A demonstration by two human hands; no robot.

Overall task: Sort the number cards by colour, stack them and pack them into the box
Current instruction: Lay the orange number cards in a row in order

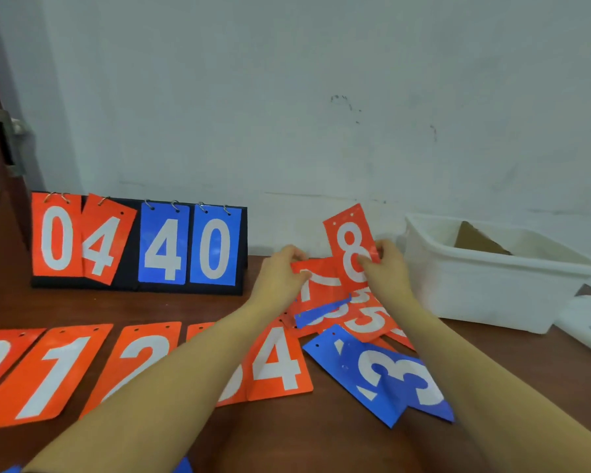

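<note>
Head cam has both hands pinching cards, left hand on the red 7, right hand on the red 8, so I'd square edges before stacking.

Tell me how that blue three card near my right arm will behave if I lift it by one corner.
The blue 3 card would probably flex rather than stay flat: it looks like a thin sheet. It is likely light for its size. Its glossy face suggests it may slide easily on the wooden table or slip from the fingers, so pinching near the punched holes seems safer.
</note>
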